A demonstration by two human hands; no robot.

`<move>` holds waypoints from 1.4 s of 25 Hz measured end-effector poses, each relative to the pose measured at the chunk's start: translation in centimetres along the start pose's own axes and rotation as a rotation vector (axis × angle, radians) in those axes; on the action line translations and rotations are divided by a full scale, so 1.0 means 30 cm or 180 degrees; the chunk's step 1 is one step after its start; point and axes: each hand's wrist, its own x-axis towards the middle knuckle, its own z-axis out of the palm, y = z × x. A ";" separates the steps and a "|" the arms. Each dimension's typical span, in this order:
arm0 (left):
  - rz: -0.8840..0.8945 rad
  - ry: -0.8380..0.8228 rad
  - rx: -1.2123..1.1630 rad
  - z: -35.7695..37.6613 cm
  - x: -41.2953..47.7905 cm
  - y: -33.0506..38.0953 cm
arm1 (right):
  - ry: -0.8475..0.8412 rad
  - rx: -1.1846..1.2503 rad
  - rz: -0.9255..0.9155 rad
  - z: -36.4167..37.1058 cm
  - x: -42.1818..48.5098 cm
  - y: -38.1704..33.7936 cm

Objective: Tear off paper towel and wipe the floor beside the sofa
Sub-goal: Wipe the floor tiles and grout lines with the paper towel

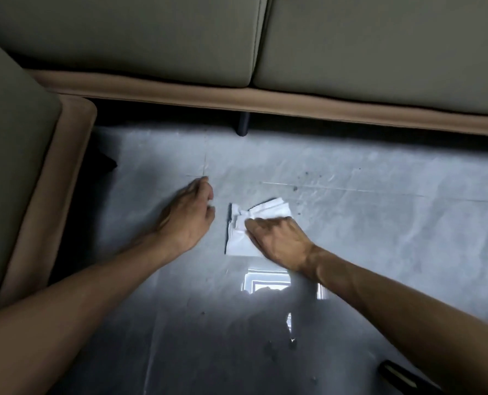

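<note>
Glossy floor [379,229], paper towel [241,242] half hidden under blurred right hand [280,240]

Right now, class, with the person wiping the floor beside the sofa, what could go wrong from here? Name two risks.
1. The dark specks lie beyond the paper towel, toward the sofa; the right hand pressing the towel may stop short and miss them.
2. The floor looks glossy, with a bright reflection, so the left hand resting on it might slip.
</note>
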 end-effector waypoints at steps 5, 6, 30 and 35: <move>0.0007 -0.0645 0.0306 0.083 0.038 0.073 | 0.0723 -0.0290 0.2616 -0.138 0.005 0.375; -0.0073 -0.0705 0.0336 0.083 0.048 0.083 | 0.0814 -0.0151 0.2958 -0.123 0.027 0.350; -0.0175 -0.1174 0.0521 0.070 0.086 0.144 | 0.0346 0.0215 0.1692 -0.045 0.100 0.101; -0.0146 -0.1120 0.0403 0.060 0.084 0.141 | 0.0199 -0.0647 0.1494 -0.074 -0.182 0.395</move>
